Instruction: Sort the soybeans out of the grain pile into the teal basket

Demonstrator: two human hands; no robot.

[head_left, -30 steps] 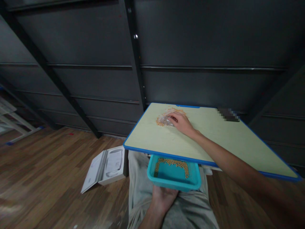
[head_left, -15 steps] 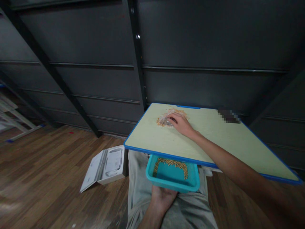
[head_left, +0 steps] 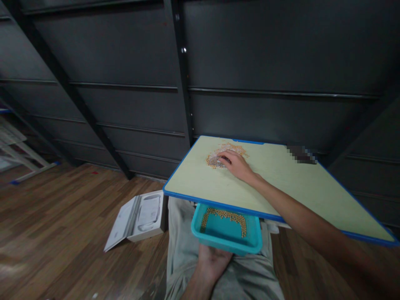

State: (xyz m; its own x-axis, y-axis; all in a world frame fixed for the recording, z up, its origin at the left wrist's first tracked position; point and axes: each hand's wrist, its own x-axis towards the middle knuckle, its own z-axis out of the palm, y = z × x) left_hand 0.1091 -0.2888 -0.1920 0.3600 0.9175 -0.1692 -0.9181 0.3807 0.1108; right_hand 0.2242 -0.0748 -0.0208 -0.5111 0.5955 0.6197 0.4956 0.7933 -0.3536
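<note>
Beans lie scattered on the table under and around the person's right hand, fingers half curled; I can't tell whether they grip any; the left hand supports a turquoise tray of beans underneath, its fingers' spread hidden.

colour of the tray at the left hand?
The tray is turquoise, seen best in the head view, just above the left hand.

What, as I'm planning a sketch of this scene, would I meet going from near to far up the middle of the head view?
Left hand → teal tray → table's blue front edge → scattered small yellowish pieces → dark wall.
</note>
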